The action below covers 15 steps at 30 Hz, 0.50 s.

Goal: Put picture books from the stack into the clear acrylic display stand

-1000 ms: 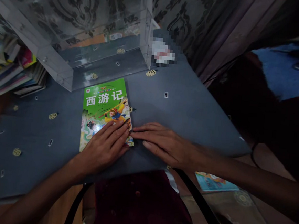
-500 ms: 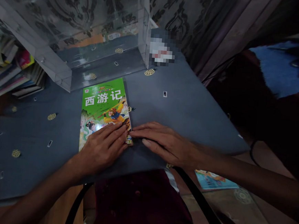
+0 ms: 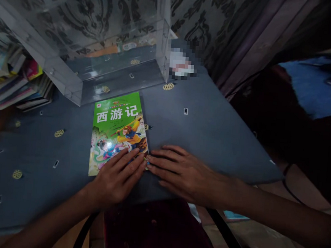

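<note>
A green picture book (image 3: 116, 129) with white Chinese characters lies flat and closed on the grey-blue tablecloth (image 3: 178, 134). Across its lower right part rests my left hand (image 3: 118, 177), palm down with the fingers stretched out. My right hand (image 3: 183, 173) is beside the book's lower right corner, fingers extended, their tips at its edge. Neither hand grips anything. The book's lower edge is partly hidden under my left hand.
A clear acrylic stand (image 3: 71, 82) is just behind the book. Stacked books (image 3: 17, 80) sit at the far left. A light blue booklet (image 3: 236, 215) lies below the table at the right, partly behind my right arm. Dark patterned curtain hangs at the back.
The view has shifted, so the scene sits slightly lower. My left hand has slid down a little on the book, showing more of the cover. My right hand's fingers are spread slightly wider.
</note>
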Available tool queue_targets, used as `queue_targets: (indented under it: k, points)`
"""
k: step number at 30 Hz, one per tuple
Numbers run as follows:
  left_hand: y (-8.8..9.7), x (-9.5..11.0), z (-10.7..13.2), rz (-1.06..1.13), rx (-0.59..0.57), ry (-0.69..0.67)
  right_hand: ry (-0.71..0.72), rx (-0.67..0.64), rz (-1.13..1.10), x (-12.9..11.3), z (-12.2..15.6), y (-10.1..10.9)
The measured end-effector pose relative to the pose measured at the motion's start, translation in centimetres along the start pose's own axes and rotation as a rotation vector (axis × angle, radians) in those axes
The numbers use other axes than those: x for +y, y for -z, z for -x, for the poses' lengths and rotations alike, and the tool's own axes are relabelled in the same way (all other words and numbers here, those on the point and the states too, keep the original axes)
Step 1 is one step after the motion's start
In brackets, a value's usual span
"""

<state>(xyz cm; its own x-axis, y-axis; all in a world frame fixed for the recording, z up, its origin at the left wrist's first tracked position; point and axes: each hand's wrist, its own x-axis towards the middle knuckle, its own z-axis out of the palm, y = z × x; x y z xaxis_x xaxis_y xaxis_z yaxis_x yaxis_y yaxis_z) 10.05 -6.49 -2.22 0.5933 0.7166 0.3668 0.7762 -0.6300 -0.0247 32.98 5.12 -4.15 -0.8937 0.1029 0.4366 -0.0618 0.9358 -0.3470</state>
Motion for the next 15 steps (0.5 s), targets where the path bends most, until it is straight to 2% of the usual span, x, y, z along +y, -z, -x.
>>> queue_targets:
  k: [10,15]
  points:
    - [-0.3,1.3,1.2,-0.011,0.023,0.03,0.022,-0.058,0.056,-0.8,1.0,-0.5]
    - [-0.2,1.3,1.6,-0.069,-0.024,-0.003,0.025,-0.073,0.049,-0.5,1.1,-1.0]
